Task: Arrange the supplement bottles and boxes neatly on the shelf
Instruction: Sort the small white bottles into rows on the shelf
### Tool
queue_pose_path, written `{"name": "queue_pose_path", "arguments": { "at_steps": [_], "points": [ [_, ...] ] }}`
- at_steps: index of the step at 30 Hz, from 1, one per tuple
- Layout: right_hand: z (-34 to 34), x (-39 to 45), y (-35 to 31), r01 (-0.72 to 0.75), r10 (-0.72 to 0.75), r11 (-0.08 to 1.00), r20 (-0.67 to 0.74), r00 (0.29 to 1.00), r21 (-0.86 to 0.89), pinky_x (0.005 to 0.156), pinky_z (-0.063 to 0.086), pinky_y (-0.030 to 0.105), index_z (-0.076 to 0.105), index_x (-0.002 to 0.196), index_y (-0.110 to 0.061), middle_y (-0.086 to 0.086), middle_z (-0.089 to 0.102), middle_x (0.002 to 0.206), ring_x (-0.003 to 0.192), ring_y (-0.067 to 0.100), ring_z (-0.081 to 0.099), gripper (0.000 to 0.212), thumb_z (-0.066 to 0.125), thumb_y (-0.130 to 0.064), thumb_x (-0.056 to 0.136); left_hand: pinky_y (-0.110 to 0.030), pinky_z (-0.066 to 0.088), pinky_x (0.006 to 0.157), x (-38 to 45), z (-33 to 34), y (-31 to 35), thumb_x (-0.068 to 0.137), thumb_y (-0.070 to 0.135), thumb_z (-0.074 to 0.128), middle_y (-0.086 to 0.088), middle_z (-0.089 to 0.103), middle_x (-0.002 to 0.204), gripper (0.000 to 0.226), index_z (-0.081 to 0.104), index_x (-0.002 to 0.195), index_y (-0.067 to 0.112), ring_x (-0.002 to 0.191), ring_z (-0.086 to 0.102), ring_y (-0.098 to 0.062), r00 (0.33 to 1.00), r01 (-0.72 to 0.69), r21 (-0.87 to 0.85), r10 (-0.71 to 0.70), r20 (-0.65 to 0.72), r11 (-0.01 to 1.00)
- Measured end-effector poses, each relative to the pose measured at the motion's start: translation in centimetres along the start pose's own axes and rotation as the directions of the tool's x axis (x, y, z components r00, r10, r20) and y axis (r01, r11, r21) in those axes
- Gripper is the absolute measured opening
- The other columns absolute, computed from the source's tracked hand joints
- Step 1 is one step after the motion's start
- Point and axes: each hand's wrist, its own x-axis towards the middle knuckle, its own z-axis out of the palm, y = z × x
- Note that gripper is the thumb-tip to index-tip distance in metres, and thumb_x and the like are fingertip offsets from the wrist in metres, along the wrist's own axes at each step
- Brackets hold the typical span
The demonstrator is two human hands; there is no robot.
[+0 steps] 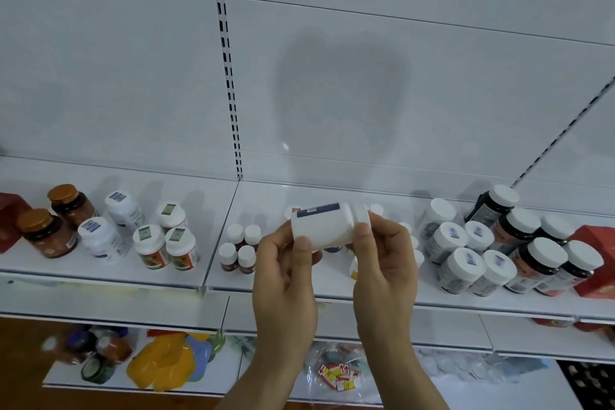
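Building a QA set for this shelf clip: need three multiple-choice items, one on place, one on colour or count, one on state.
1. Where do the two brown-lidded jars stand?
A. left end of the shelf
B. right end
C. lower shelf

2. What colour is the cap of the held bottle?
A. brown
B. white
C. black

3. How is the held bottle oriented?
A. upright on the shelf
B. on its side, in both hands
C. upside down in one hand

Answers: 1 A, they stand beside the red box at far left. 2 B, the cap is white. 3 B, the left hand and right hand grip it sideways.
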Motion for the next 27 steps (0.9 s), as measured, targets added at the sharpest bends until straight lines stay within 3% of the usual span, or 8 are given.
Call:
{"name": "queue_pose_path", "arguments": {
  "at_steps": [4,7,10,15,18,22,25,27],
  "points": [
    [0.1,-0.1,-0.1,0.015,-0.015,1.000,0.004,1.000,0.028,0.078,0.053,0.015,0.067,0.112,-0.011,-0.002,0.075,0.107,0.100,0.007,0.070,0.019,0.058,-0.003,0.098,-0.014,0.054,0.072,0.3,0.1,0.0,0.090,0.044,0.050,0.023,0.070,0.099,0.023,0.057,0.105,0.030,0.089,0.071,-0.005,0.999,-0.008,0.051,0.010,-0.048,0.999],
    [0.3,0.1,0.0,-0.005,0.005,1.000,-0.028,1.000,0.008,0.073,0.053,0.016,0.067,0.099,-0.014,-0.006,0.075,0.092,0.086,0.005,0.070,0.008,0.065,-0.017,0.093,-0.011,0.052,0.078,0.3,0.3,-0.1,0.092,0.041,0.047,0.018,0.069,0.107,0.021,0.056,0.109,0.033,0.101,0.067,0.001,0.999,-0.024,0.039,0.026,-0.043,0.999],
    [0.3,0.5,0.1,-0.026,0.024,0.998,-0.042,0.999,-0.049,0.075,0.054,0.019,0.066,0.095,-0.017,-0.001,0.074,0.092,0.091,0.014,0.070,0.021,0.065,-0.036,0.087,-0.012,0.052,0.083,0.2,0.5,-0.1,0.092,0.039,0.048,0.020,0.067,0.116,0.024,0.055,0.114,0.035,0.110,0.063,0.003,0.997,-0.051,0.051,0.054,-0.053,0.997],
    [0.1,0.5,-0.2,-0.022,0.022,0.999,0.005,1.000,0.026,0.076,0.053,0.015,0.068,0.109,-0.011,-0.001,0.076,0.106,0.097,0.006,0.070,0.016,0.059,-0.005,0.098,-0.011,0.052,0.078,0.6,0.6,-0.2,0.091,0.046,0.047,0.031,0.067,0.096,0.020,0.055,0.105,0.033,0.097,0.065,0.005,0.996,-0.042,0.127,0.051,-0.067,0.991],
    [0.1,0.8,-0.2,-0.010,0.010,1.000,-0.020,1.000,-0.006,0.073,0.053,0.014,0.067,0.099,-0.013,-0.002,0.075,0.094,0.086,0.005,0.070,0.010,0.064,-0.021,0.093,-0.020,0.056,0.085,0.5,0.6,-0.2,0.092,0.045,0.045,0.022,0.068,0.105,0.019,0.053,0.105,0.035,0.103,0.062,0.006,0.996,-0.052,0.145,0.061,-0.062,0.988],
    [0.4,1.0,-0.2,-0.003,0.001,0.997,-0.024,1.000,-0.077,0.071,0.052,0.015,0.065,0.095,-0.016,-0.001,0.074,0.090,0.081,0.004,0.069,0.027,0.062,-0.040,0.084,-0.015,0.054,0.085,0.3,1.0,0.3,0.092,0.037,0.047,0.013,0.066,0.118,0.021,0.054,0.112,0.032,0.108,0.063,0.001,0.995,-0.072,0.070,0.076,-0.064,0.995],
    [0.6,0.7,0.0,0.002,-0.002,1.000,0.012,1.000,-0.004,0.081,0.053,0.016,0.065,0.108,-0.012,-0.004,0.073,0.115,0.101,0.001,0.069,0.014,0.058,-0.019,0.097,-0.011,0.052,0.079,0.6,0.9,0.0,0.093,0.041,0.046,0.023,0.070,0.100,0.018,0.054,0.108,0.035,0.099,0.065,0.005,0.995,-0.045,0.101,0.054,-0.081,0.994],
    [0.6,0.6,-0.1,0.023,-0.023,1.000,0.017,1.000,0.006,0.083,0.054,0.018,0.066,0.110,-0.011,-0.003,0.074,0.115,0.105,0.005,0.069,0.015,0.059,-0.009,0.097,-0.010,0.051,0.076,0.7,0.8,0.0,0.093,0.041,0.047,0.030,0.068,0.096,0.016,0.054,0.104,0.035,0.096,0.065,0.006,0.996,-0.040,0.111,0.048,-0.071,0.993]
  ]
}}
